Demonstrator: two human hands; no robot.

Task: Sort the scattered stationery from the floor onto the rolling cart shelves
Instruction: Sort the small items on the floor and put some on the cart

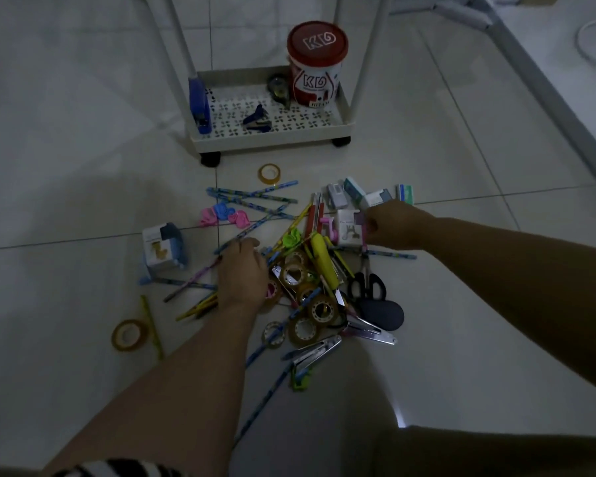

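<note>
Tiles of pale floor spread under everything in this dim room, and on them stands the white rolling cart, only its lowest shelf in sight. That shelf carries a red-lidded tub at the back right, a blue stapler along the left wall, a tape dispenser beside the tub and a small blue staple remover near the front. In front of the cart lies the heap of stationery: patterned pencils, rolls of clear tape, black scissors, a yellow cutter, metal clips and small white boxes. A boxed item sits apart to the left, and two tape rolls lie off on their own, one near the cart, one at lower left. The left hand rests palm down on the left side of the heap, fingers curled loosely over pencils and tape; whether it grips anything I cannot tell. The right hand is closed around a small white box with a pink part at the heap's upper right.
</note>
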